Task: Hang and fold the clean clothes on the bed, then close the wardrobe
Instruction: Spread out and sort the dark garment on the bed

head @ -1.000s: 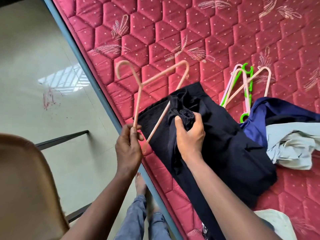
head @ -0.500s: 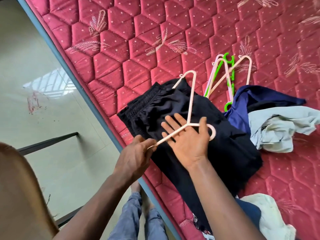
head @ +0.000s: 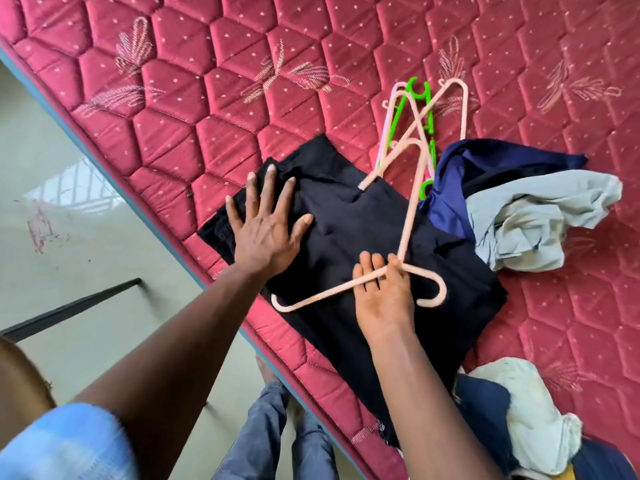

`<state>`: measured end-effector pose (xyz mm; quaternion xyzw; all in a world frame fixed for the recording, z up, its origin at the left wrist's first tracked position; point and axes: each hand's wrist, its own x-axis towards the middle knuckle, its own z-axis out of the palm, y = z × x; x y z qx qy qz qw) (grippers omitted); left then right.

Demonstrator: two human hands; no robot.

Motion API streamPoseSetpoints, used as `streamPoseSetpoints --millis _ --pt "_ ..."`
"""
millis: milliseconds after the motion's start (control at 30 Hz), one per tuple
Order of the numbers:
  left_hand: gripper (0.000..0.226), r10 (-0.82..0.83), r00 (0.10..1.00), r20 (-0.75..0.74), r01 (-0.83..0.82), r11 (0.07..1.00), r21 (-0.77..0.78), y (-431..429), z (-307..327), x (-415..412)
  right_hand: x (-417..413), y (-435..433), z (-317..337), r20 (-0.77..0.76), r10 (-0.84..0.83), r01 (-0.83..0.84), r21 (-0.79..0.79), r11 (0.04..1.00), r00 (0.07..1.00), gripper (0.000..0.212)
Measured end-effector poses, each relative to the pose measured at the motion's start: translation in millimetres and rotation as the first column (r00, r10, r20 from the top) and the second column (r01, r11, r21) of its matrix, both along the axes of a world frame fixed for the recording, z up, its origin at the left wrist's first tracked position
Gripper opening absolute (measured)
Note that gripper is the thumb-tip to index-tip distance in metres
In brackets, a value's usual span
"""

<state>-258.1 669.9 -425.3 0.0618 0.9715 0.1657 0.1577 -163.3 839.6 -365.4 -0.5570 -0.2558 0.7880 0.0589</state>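
Grip has changed: my left hand has let go of the pink hanger and now lies flat, fingers spread, on the dark garment at the mattress edge. My right hand alone holds the hanger at its neck, just right of the left. Judgement: garment being smoothed, hanging not yet done. More clothes wait beyond my right hand.

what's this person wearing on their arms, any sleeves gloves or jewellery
The left arm is bare up to a short light blue sleeve, blurred at the frame's edge. The right arm is bare, with no sleeve in view. No gloves, rings or watch show.
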Motion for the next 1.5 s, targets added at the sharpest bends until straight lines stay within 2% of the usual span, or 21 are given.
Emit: streamPoseSetpoints --millis 167,267,333,433,533,633,733,867,1000,1133,1233,1367,1433,1500 --pt "0.077 -0.013 1.000 -0.019 0.011 0.997 -0.071 4.2 -8.8 3.7 60.4 26.7 7.7 0.171 -0.071 0.030 0.232 0.972 0.983 0.008" --pt "0.079 -0.021 1.000 -0.022 0.019 0.997 -0.079 3.6 -11.9 4.6 86.5 46.0 14.7 0.287 -0.086 -0.050 0.434 0.899 0.954 0.012" --pt "0.080 -0.027 0.999 -0.032 0.024 0.996 -0.090 4.7 -11.8 5.0 104.8 57.4 19.2 0.338 -0.105 -0.090 0.515 0.853 0.935 0.012" --pt "0.080 -0.031 0.998 -0.055 0.025 0.994 -0.108 4.5 -11.3 5.9 132.9 60.7 24.4 0.375 -0.186 -0.043 0.525 0.850 0.908 0.014" --pt "0.081 -0.035 0.997 -0.063 0.027 0.992 -0.124 6.3 -11.2 6.8 161.0 63.6 26.0 0.377 -0.344 0.135 0.482 0.866 0.860 0.019" --pt "0.082 -0.054 0.997 -0.061 0.043 0.986 -0.158 4.0 -10.5 2.8 179.3 80.2 26.1 0.343 -0.496 0.298 0.491 0.819 0.797 0.013" --pt "0.081 -0.063 0.996 -0.065 0.049 0.979 -0.197 8.6 -2.1 3.8 187.2 97.2 28.2 0.314 -0.515 0.335 0.480 0.811 0.797 0.010" --pt "0.085 0.004 0.998 -0.069 -0.013 0.992 -0.122 38.3 22.3 32.4 188.9 98.6 43.7 0.259 -0.426 0.298 0.416 0.859 0.867 0.008" --pt "0.074 -0.081 0.995 -0.055 0.084 0.995 0.047 81.4 56.7 92.8 198.7 100.5 73.4 0.184 -0.325 0.214 0.451 0.866 0.927 0.007" --pt "0.083 -0.163 0.987 0.015 0.152 0.948 0.280 114.1 111.5 148.1 201.7 103.2 130.1 0.112 -0.152 0.073 0.516 0.854 0.982 0.013" --pt "0.080 -0.183 0.983 -0.020 0.175 0.896 0.409 125.7 169.3 172.8 194.1 99.1 189.0 0.014 0.026 -0.029 0.580 0.814 1.000 0.011" --pt "0.069 -0.171 0.974 -0.147 0.222 0.846 0.484 118.8 260.4 178.0 168.7 91.8 280.3 -0.019 0.329 -0.198 0.766 0.612 0.944 0.016" --pt "0.070 -0.163 0.965 -0.205 0.242 0.853 0.462 108.6 304.8 175.2 154.5 89.9 324.6 -0.001 0.448 -0.235 0.850 0.471 0.894 0.020" --pt "0.076 -0.161 0.930 -0.329 0.292 0.869 0.399 93.5 348.6 171.0 138.0 88.9 371.9 0.013 0.526 -0.211 0.924 0.319 0.851 0.020"
